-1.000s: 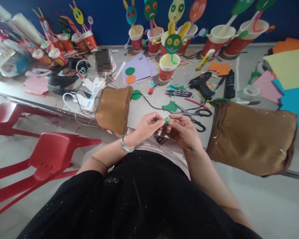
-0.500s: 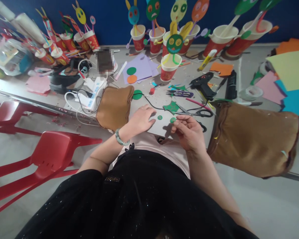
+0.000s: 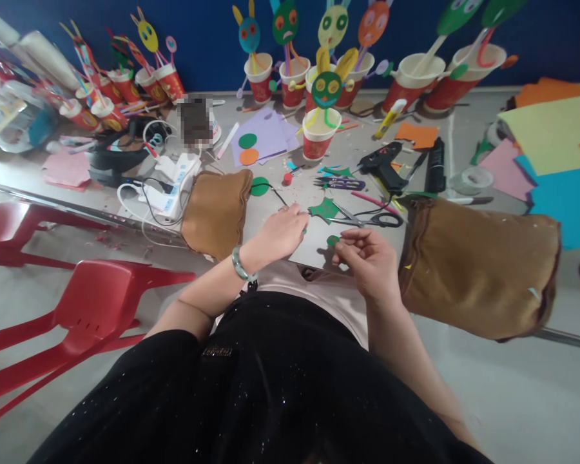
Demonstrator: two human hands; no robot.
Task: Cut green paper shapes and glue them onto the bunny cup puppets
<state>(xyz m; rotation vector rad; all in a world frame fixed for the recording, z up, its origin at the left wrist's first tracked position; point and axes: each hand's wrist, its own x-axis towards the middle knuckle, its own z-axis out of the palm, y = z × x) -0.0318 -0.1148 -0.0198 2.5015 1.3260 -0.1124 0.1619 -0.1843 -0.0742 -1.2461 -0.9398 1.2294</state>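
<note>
The left hand (image 3: 283, 232) lies palm-down on the worktop (image 3: 270, 212), forearm coming in from 7 o'clock with a pale green bangle (image 3: 240, 264) at the wrist. Its fingers (image 3: 299, 222) are stretched forward and pressed to the surface, covering whatever lies beneath them; whether that grip has closed on anything I cannot tell. The right hand (image 3: 367, 261) is raised just off the worktop edge, wrist bent, forearm entering from 5 o'clock. Its thumb and forefinger are drawn together in a narrow grip, pinching a small green paper disc (image 3: 333, 240) at their tips.

The disc is round, flat and dark green, held at 10 o'clock from the right knuckles and just above the near edge of the worktop, between the two hands. Just beyond it, at 12 o'clock, lies a dark green star-shaped paper cutout (image 3: 325, 209), and to that cutout's 3 o'clock side rest black-handled scissors (image 3: 372, 220). A larger green circle (image 3: 260, 187) lies at 11 o'clock from the left hand, near a brown cloth sleeve (image 3: 217, 209). A second brown sleeve (image 3: 478, 270) lies at 3 o'clock from the right hand. A black glue gun (image 3: 381, 164) sits farther back, with a red paper cup (image 3: 318, 138) at its 9 o'clock.
</note>
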